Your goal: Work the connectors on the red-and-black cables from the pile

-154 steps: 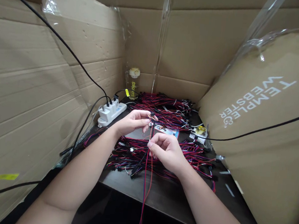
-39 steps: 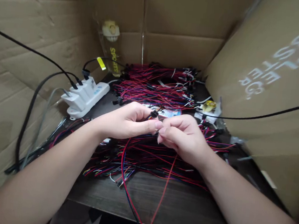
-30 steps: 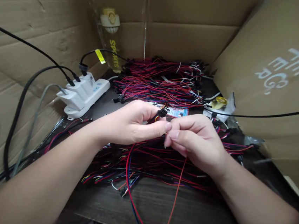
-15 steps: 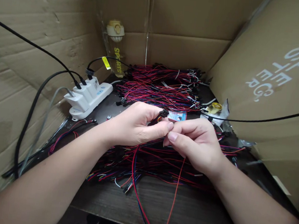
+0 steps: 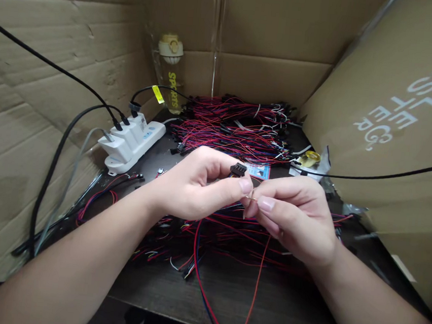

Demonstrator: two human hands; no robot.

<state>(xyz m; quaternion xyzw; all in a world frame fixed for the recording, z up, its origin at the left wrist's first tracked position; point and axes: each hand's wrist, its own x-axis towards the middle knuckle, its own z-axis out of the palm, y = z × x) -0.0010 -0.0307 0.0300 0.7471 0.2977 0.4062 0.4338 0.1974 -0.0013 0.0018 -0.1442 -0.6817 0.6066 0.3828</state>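
Note:
My left hand is closed around a small black connector, which sticks out above my thumb; red and blue leads hang from that hand toward the table's front edge. My right hand pinches a thin orange-red wire between thumb and forefinger, right against my left thumb. Both hands hover over a loose heap of red, blue and black wires on the dark table.
A larger bundle of red and black wire harnesses lies at the back. A white power strip with plugged cables sits back left, beside a clear bottle. Cardboard walls enclose the table; a black cable crosses on the right.
Over the last second my hands stay together around the connector. The right hand's pinch has shifted slightly right and down, and the view has moved a little.

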